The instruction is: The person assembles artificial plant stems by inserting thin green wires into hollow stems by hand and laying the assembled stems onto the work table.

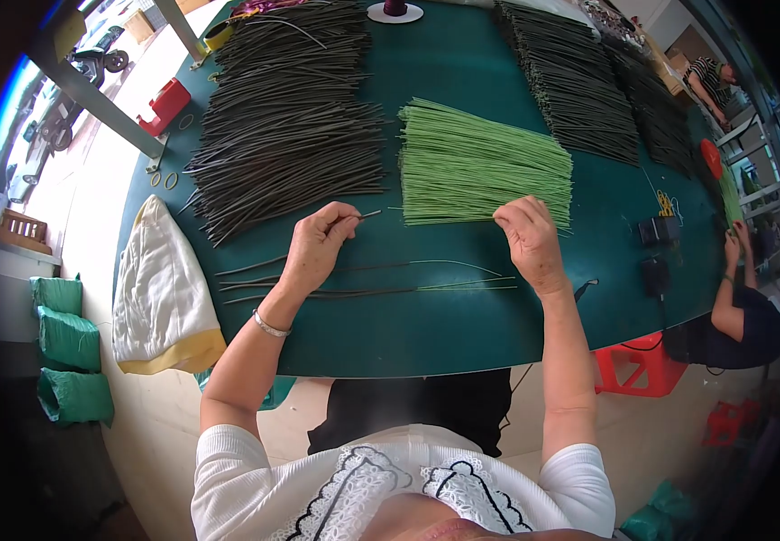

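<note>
L hand, centre of frame, slightly L: fingers curled, thumb and index pinched on a dark stick, its tip pointing R. R hand, centre R: fingers bent, tips closed on the thumb at the lower R edge of the green wires; whether a strand is gripped can't be told. Green wires lie as a flat bundle, mid-frame, on a dark green table.

Upper L: dark sticks, a tall heap w/ L hand just below its lower R corner. Upper R: another dark heap, slanting. Below the green wires, btwn the forearms, several joined strands lie roughly horiz., dark at L, pale green at R, partly hidden by the L forearm.

Surroundings: red tape dispenser, upper L; white cloth w/ yellow band, L edge of table; spool, top centre; black box, R; red stool, lower R; another person, seated, far R.
</note>
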`<state>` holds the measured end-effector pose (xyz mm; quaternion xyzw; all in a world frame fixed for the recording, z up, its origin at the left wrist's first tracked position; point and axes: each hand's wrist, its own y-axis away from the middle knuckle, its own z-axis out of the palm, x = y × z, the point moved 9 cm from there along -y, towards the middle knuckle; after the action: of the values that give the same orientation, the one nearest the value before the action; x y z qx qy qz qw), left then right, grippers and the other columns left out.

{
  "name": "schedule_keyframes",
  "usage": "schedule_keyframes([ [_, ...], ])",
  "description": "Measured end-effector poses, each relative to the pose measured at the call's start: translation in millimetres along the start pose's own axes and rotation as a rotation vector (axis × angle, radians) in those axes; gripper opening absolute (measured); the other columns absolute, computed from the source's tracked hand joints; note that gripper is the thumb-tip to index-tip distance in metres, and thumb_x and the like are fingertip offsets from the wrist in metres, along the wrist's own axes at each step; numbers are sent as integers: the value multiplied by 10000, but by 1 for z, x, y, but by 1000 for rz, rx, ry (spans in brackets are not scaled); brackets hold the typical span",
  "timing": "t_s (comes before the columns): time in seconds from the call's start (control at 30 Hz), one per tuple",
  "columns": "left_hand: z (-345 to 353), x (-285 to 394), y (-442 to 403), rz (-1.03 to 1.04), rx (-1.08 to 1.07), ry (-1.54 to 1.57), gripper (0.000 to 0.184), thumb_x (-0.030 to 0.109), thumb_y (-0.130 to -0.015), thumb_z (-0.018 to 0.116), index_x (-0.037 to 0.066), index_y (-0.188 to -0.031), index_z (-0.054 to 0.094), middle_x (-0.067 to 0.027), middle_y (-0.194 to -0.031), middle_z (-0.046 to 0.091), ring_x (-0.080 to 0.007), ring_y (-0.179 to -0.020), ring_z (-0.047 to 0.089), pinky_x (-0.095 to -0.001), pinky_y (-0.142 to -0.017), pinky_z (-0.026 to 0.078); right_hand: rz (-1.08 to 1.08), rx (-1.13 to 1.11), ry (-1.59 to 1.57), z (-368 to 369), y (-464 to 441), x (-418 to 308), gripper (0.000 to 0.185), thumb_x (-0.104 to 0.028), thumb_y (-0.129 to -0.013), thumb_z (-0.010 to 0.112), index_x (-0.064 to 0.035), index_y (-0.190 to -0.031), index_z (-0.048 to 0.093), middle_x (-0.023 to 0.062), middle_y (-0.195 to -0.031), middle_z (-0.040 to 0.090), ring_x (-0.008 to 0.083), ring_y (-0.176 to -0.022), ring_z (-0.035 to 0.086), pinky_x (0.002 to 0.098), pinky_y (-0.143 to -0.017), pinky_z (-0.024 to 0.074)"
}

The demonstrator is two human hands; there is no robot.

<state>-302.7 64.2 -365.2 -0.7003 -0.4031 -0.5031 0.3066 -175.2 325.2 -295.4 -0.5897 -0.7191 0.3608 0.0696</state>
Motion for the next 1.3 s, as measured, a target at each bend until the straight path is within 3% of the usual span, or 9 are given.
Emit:
schedule_keyframes([
  [0.4, 3, -1, 1, -1, -16, -44, 126, 105, -977, 649, 4, -1031, 701, -23, -775, 616, -98, -697, 523, -255, -636, 433, -37, -47, 31, 7, 2, -5, 184, 35, -786, 716, -83, -907, 643, 21, -862, 613, 230, -845, 595, 358, -801, 483],
  [0.47, 2, 19, 3, 191, 34, -199, 107, 102, -925, 704, 17, -985, 730, -68, -853, 644, -172, -755, 592, -291, -649, 460, -53, -59, 61, 4, 1, -10, 193, 41, -776, 714, -82, -906, 642, 24, -861, 608, 231, -846, 595, 357, -802, 489],
  [0.67, 27, 52, 23, 503, -59, -487, 114, 102, -843, 770, 42, -940, 767, -69, -931, 580, -216, -791, 564, -339, -756, 482, -46, -111, -60, 17, -4, -51, 171, 47, -775, 688, -61, -897, 635, 48, -860, 592, 246, -862, 591, 365, -762, 527],
  [0.87, 59, 57, 40, 488, -274, -537, 159, 137, -815, 784, 36, -928, 735, -72, -819, 599, -276, -822, 589, -380, -804, 479, 17, -237, -268, 63, 19, -81, 98, 3, -827, 663, -19, -920, 645, 88, -885, 603, 285, -890, 587, 386, -790, 529],
  [0.97, 56, 46, 36, 318, -325, -521, 210, 155, -823, 778, 47, -985, 700, -81, -828, 605, -277, -845, 601, -397, -821, 486, 94, -394, -475, 65, 25, -73, 110, -23, -842, 688, -12, -947, 661, 93, -923, 640, 290, -923, 601, 391, -813, 526],
  [1.03, 45, 58, 36, 506, -154, -662, 242, 170, -823, 778, 57, -1006, 667, -80, -831, 613, -282, -845, 615, -413, -806, 501, 163, -281, -305, 38, 12, -44, 127, -48, -851, 714, -15, -967, 674, 97, -955, 666, 297, -943, 616, 396, -822, 523],
  [1.13, 46, 45, 33, 439, -199, -649, 218, 177, -821, 781, 56, -962, 668, -77, -837, 622, -292, -838, 624, -412, -785, 512, 253, -84, -138, 9, -3, 12, 179, -71, -842, 738, -17, -998, 669, 94, -970, 665, 302, -951, 621, 401, -818, 519],
  [1.2, 47, 43, 31, 457, -251, -638, 197, 144, -829, 777, 40, -960, 673, -81, -854, 633, -284, -795, 636, -389, -738, 524, 231, -72, 16, 9, -9, 30, 159, -71, -840, 733, -27, -978, 668, 83, -954, 655, 290, -969, 608, 403, -844, 508],
  [1.3, 41, 31, 22, 284, -350, -502, 163, 102, -846, 757, 21, -962, 675, -93, -864, 642, -265, -763, 649, -364, -698, 531, 217, -174, 65, 27, -8, 47, 111, -63, -843, 715, -39, -936, 659, 71, -911, 640, 277, -958, 594, 404, -874, 492],
])
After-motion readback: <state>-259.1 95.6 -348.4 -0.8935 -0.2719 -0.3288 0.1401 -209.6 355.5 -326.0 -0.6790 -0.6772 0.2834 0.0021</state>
